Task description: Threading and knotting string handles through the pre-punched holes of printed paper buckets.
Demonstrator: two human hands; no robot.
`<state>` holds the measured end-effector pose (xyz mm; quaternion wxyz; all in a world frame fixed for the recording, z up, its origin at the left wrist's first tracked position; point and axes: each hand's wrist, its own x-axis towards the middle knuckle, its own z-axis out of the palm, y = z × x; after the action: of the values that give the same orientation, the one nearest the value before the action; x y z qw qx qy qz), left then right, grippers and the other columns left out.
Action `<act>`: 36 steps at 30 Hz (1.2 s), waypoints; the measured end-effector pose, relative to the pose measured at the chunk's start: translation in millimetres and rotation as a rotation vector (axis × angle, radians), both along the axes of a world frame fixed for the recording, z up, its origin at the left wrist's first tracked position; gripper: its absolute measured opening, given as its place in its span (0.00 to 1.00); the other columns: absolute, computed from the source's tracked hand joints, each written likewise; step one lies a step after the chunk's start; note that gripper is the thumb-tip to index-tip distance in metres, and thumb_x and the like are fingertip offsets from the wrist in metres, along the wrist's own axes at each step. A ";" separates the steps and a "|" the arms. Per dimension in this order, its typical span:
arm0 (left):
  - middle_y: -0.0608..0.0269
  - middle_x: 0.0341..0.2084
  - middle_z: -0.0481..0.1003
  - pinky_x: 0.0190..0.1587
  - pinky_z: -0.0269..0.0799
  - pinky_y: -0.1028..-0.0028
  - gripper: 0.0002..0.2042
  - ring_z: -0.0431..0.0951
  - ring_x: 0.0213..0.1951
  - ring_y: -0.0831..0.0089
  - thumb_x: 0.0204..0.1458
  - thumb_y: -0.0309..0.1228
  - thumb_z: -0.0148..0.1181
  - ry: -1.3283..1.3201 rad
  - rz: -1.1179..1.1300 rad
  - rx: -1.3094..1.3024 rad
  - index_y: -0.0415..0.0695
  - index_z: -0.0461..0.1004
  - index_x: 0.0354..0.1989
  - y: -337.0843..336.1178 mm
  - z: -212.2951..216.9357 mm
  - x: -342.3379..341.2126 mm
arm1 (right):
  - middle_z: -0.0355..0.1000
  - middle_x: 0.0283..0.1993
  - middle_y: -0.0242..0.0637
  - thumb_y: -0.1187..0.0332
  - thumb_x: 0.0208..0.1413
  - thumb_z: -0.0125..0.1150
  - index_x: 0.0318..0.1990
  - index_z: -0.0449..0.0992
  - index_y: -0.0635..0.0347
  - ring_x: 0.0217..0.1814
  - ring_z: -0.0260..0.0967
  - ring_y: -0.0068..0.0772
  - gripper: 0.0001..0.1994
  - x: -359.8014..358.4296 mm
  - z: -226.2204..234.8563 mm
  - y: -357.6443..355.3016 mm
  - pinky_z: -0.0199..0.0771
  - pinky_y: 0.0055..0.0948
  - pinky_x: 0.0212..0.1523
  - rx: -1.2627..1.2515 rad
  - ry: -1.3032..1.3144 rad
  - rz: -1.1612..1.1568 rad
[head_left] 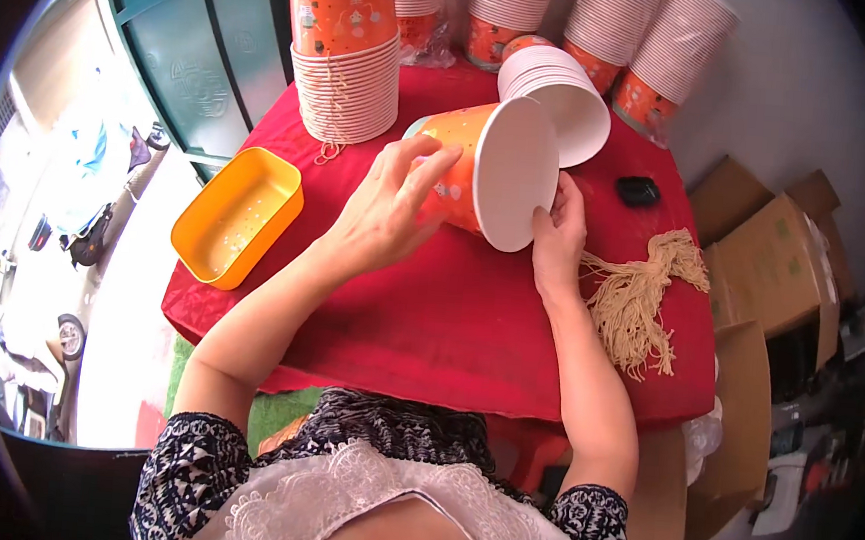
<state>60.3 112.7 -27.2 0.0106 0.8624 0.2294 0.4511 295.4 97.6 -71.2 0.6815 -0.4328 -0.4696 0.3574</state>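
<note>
A large orange paper cup is tilted on its side above the red cloth, its white mouth facing right. My left hand curls around the cup's printed wall, thumb low and fingers over the near side. At the lower right of the rim, my right hand pinches the edge, with part of its fingers hidden behind the cup. Just behind lies a nested stack of white-lined paper cups, mouth toward me. A bundle of beige strings is spread to the right of my right hand.
A yellow plastic box holding small pale bits stands on the left of the red-covered table. Upside-down stacked cups stand behind it, strings hanging down. More cup stacks line the back. A black object and cardboard boxes are right.
</note>
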 end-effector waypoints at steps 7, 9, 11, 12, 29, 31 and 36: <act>0.58 0.70 0.53 0.72 0.40 0.48 0.15 0.44 0.73 0.60 0.46 0.25 0.55 0.318 0.158 0.341 0.47 0.77 0.45 -12.2 3.3 5.6 | 0.71 0.48 0.42 0.80 0.58 0.50 0.56 0.69 0.68 0.43 0.71 0.32 0.18 10.7 0.9 4.8 0.73 0.30 0.43 0.370 -0.447 -0.289; 0.59 0.68 0.58 0.72 0.34 0.48 0.06 0.43 0.73 0.57 0.44 0.26 0.59 0.545 0.297 0.267 0.45 0.78 0.32 -15.0 6.5 2.4 | 0.72 0.43 0.38 0.75 0.62 0.53 0.51 0.72 0.67 0.38 0.72 0.27 0.12 15.7 8.2 -0.7 0.74 0.27 0.40 0.306 -0.423 -0.194; 0.58 0.57 0.70 0.72 0.31 0.45 0.03 0.48 0.72 0.60 0.47 0.26 0.57 0.470 0.303 0.265 0.42 0.75 0.24 -6.1 2.6 0.4 | 0.73 0.42 0.36 0.73 0.64 0.52 0.47 0.74 0.67 0.38 0.72 0.25 0.09 29.3 17.2 -1.7 0.74 0.26 0.39 0.316 -0.409 -0.197; 0.58 0.53 0.74 0.72 0.30 0.44 0.03 0.50 0.72 0.61 0.47 0.25 0.56 0.475 0.320 0.264 0.42 0.76 0.25 -3.5 1.6 -1.7 | 0.74 0.40 0.35 0.74 0.63 0.52 0.43 0.76 0.66 0.38 0.72 0.24 0.07 38.1 21.3 -1.9 0.74 0.24 0.38 0.326 -0.471 -0.262; 0.59 0.29 0.76 0.37 0.73 0.63 0.08 0.79 0.33 0.61 0.51 0.27 0.54 0.514 0.317 0.035 0.40 0.71 0.38 4.0 -25.2 -2.3 | 0.74 0.28 0.40 0.74 0.47 0.61 0.31 0.77 0.67 0.30 0.71 0.28 0.05 93.6 66.2 -40.7 0.70 0.32 0.34 -0.491 -1.035 0.124; 0.59 0.29 0.76 0.38 0.73 0.64 0.08 0.79 0.34 0.62 0.49 0.26 0.55 0.548 0.343 0.070 0.40 0.70 0.38 5.9 -30.0 0.5 | 0.74 0.29 0.41 0.74 0.47 0.61 0.31 0.77 0.66 0.32 0.71 0.32 0.05 95.8 68.4 -45.4 0.71 0.33 0.36 -0.470 -1.081 0.102; 0.60 0.24 0.74 0.36 0.73 0.68 0.06 0.78 0.31 0.66 0.46 0.27 0.54 0.550 0.367 0.201 0.40 0.69 0.32 4.6 -36.8 1.3 | 0.74 0.34 0.41 0.73 0.48 0.61 0.30 0.78 0.63 0.43 0.71 0.40 0.04 86.2 71.7 -65.2 0.71 0.37 0.47 -0.360 -1.318 0.219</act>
<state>61.6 117.4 -64.0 -0.2178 0.8930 0.3292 0.2163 381.6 32.3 0.4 0.1314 -0.6159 -0.7603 0.1589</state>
